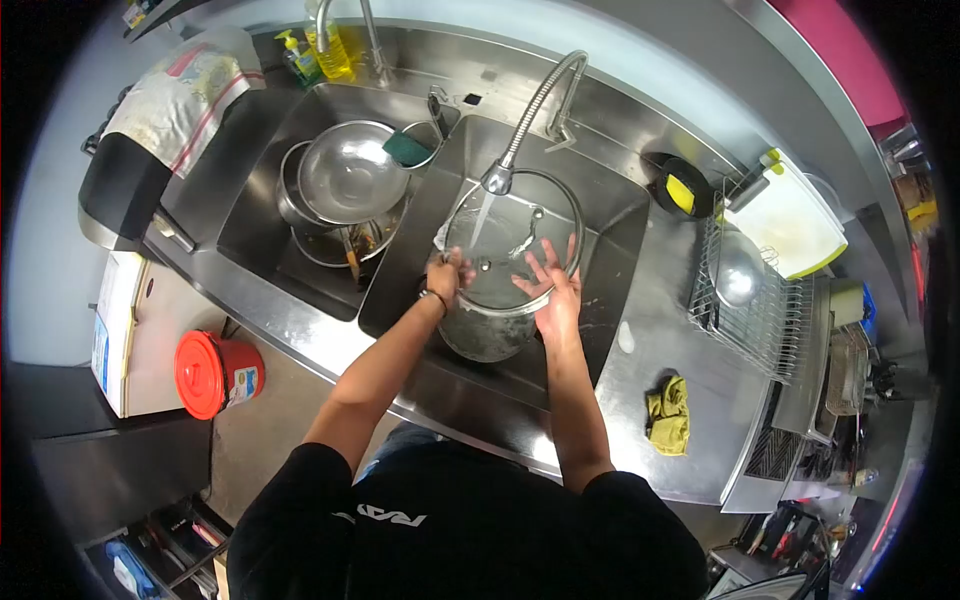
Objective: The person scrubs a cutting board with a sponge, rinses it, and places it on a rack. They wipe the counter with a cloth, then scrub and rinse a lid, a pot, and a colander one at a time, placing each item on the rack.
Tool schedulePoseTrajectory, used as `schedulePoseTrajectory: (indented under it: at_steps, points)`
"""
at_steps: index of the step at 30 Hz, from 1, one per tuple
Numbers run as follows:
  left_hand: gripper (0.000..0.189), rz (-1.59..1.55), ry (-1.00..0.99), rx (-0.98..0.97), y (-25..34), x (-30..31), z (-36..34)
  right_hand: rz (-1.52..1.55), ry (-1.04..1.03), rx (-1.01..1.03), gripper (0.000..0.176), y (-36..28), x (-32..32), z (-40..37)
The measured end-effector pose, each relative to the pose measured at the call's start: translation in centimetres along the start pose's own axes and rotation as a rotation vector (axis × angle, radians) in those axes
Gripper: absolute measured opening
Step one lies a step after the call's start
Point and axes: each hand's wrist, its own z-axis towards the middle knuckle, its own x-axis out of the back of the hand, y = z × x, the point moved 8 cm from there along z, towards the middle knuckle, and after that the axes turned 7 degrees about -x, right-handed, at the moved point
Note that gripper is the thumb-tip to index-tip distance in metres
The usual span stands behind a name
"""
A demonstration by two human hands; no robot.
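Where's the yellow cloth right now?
Head view: the yellow cloth lies crumpled on the steel counter, right of the sink basin, just below the dish rack.

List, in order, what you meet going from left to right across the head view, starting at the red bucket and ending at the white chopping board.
red bucket → metal bowl → left hand → right hand → yellow cloth → white chopping board

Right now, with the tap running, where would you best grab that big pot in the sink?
Probably at the rim, from both sides at once: the pot is wide, round and tilted, with no handle showing. The left hand grips its left rim; the right hand lies spread against the right.
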Motion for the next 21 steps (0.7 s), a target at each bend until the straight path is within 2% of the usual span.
schedulePoseTrajectory:
  at_steps: [1, 2, 3, 5, 6, 10, 12, 13, 15, 17, 19, 20, 21]
  points:
    - [0.038, 0.14, 0.024, -0.045, 0.5, -1.0, -1.3, -0.023, -0.028, 0.051, 0.06, -0.7, -0.3, -0.6]
    - [0.047, 0.378, 0.066, 0.043, 0.3, -1.5, -2.4, -0.154, -0.008, 0.064, 0.069, -0.8, -0.4, -1.3]
    - [0.047, 0.38, 0.055, 0.045, -1.5, -2.4, -2.5, -0.155, 0.001, 0.071, 0.069, -1.1, -0.2, -2.0]
    - [0.062, 0.99, 0.35, -0.54, -0.3, -2.7, -2.5, -0.184, 0.063, 0.019, 0.069, -1.1, 0.3, -2.8]
    - [0.071, 0.826, 0.178, -0.322, 0.6, -3.3, -2.9, -0.187, 0.054, 0.012, 0.07, -1.3, 0.6, -3.2]
    - [0.066, 0.957, 0.112, -0.445, 1.9, -3.1, -1.2, 0.01, -0.053, -0.047, 0.073, -2.4, 1.8, -5.2]
    - [0.058, 0.666, 0.045, -0.332, 1.4, -1.9, 0.5, -0.009, -0.072, -0.102, 0.072, -2.5, 2.4, -6.4]
    - [0.058, 0.667, 0.048, -0.331, 1.6, -1.2, 1.1, -0.028, -0.092, -0.159, 0.071, -2.2, 2.6, -6.8]
    - [0.056, 0.667, -0.059, -0.247, 1.0, -0.8, 2.0, -0.126, -0.064, -0.185, 0.069, -1.9, 2.7, -7.1]
    - [0.056, 0.642, -0.081, -0.217, 0.9, -0.8, 1.9, -0.339, -0.005, -0.204, 0.064, -1.6, 2.4, -7.2]
    - [0.053, 0.333, 0.007, 0.092, -3.1, 0.4, 3.5, -0.461, 0.012, -0.133, 0.056, -0.9, 1.8, -7.1]
    - [0.051, 0.243, -0.054, 0.092, -4.8, 0.7, 5.1, -0.46, 0.008, -0.136, 0.056, -0.6, 1.7, -7.1]
    - [0.051, 0.242, -0.05, 0.091, -2.2, 0.0, 4.1, -0.784, -0.049, -0.037, 0.057, -0.8, 0.9, -7.1]
